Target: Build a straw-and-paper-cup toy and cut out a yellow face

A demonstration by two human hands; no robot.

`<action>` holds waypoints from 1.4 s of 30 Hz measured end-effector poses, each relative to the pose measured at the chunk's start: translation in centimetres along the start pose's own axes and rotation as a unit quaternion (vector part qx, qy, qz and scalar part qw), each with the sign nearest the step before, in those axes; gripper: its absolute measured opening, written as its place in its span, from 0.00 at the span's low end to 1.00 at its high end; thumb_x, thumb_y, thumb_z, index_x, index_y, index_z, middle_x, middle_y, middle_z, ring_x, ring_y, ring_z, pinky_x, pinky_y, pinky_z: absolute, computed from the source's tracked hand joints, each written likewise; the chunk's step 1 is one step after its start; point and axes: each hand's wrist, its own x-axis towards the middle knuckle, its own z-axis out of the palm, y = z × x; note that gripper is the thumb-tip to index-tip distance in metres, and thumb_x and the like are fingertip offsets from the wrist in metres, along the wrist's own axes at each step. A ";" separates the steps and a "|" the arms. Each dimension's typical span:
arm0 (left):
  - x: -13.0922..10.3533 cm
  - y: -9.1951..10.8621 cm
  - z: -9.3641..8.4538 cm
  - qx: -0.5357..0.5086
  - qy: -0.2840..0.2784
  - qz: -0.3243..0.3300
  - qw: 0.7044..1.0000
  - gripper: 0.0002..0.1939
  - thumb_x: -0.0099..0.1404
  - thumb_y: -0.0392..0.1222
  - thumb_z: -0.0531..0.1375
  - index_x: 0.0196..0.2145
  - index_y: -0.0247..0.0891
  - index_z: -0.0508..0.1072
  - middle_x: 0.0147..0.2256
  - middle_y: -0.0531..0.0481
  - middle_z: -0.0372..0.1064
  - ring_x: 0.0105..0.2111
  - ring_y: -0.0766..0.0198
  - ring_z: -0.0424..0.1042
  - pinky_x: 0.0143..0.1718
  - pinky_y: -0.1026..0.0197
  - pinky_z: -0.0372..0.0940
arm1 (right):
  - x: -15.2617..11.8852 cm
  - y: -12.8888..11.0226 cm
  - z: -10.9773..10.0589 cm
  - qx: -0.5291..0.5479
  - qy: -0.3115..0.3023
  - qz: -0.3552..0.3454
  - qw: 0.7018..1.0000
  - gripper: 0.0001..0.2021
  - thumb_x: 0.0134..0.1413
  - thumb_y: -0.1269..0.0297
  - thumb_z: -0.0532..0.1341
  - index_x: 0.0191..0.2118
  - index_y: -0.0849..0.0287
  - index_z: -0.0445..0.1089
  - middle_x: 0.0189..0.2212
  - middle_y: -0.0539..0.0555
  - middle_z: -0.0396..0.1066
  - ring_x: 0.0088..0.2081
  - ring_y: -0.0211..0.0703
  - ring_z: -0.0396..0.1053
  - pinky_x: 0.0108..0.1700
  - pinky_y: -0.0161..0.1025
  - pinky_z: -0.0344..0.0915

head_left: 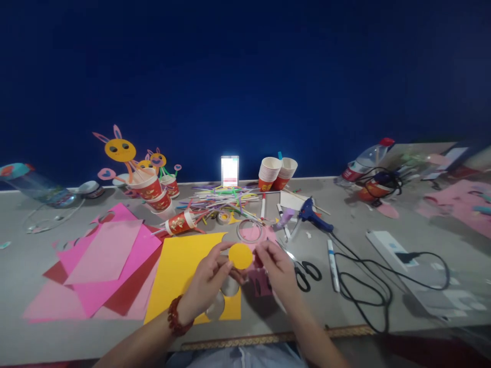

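A yellow paper disc [240, 256] is held up over the table by my left hand [210, 270], its thumb and fingers closed on the left edge. Close to the disc's right edge is my right hand [276, 263], fingers pinched together; whatever lies between them is too small to make out. Beneath my left hand lies a yellow sheet [172, 276] with round holes cut in it. Pink paper scraps [263, 283] are below and between the hands. Black-handled scissors [307, 276] lie just right of my right hand.
Pink and red sheets [103, 260] lie left. Behind are pipe cleaners [226, 199], stacked paper cups [269, 171], a lit phone [229, 171] and cups with rabbit-faced figures [120, 150]. To the right are a blue glue gun [312, 215], a marker [333, 266] and a corded power strip [389, 248].
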 end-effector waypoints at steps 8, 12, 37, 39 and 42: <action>-0.1 -1.7 -0.4 -0.038 -0.001 -0.040 0.998 0.24 0.69 0.49 0.57 0.58 0.38 0.57 0.31 0.49 0.78 0.31 0.59 0.79 0.37 0.57 0.70 | -0.2 0.8 0.0 0.003 -0.087 0.049 0.995 0.14 0.63 0.52 0.58 0.31 0.57 0.65 0.23 0.47 0.66 0.25 0.38 0.64 0.29 0.34 0.61; 0.3 -2.9 -1.4 0.033 0.003 -0.063 0.997 0.21 0.67 0.47 0.58 0.55 0.39 0.62 0.36 0.48 0.74 0.29 0.63 0.76 0.28 0.63 0.67 | 0.0 2.3 0.8 -0.027 -0.126 0.079 0.989 0.16 0.62 0.53 0.58 0.26 0.56 0.61 0.20 0.45 0.65 0.24 0.38 0.63 0.28 0.33 0.59; 3.2 -3.5 -2.6 0.600 -0.011 0.055 0.798 0.14 0.66 0.31 0.53 0.48 0.40 0.70 0.39 0.46 0.74 0.41 0.54 0.71 0.44 0.53 0.59 | -3.0 5.3 -6.7 -0.368 0.072 -0.012 0.927 0.17 0.65 0.51 0.53 0.38 0.56 0.73 0.33 0.57 0.79 0.33 0.51 0.75 0.35 0.40 0.65; 3.1 -3.6 -2.6 0.602 -0.014 0.055 0.796 0.16 0.66 0.30 0.53 0.49 0.40 0.70 0.41 0.46 0.74 0.43 0.54 0.71 0.45 0.52 0.59 | -2.6 5.0 -6.6 -0.367 0.069 -0.017 0.928 0.16 0.64 0.52 0.53 0.38 0.56 0.73 0.33 0.56 0.79 0.33 0.50 0.75 0.35 0.40 0.65; 3.1 -3.6 -2.6 0.605 -0.016 0.068 0.793 0.18 0.65 0.30 0.54 0.50 0.43 0.71 0.42 0.46 0.73 0.45 0.54 0.70 0.45 0.53 0.59 | -2.1 4.6 -7.2 -0.356 0.080 -0.011 0.931 0.17 0.65 0.51 0.52 0.36 0.56 0.72 0.29 0.54 0.77 0.30 0.48 0.73 0.34 0.39 0.64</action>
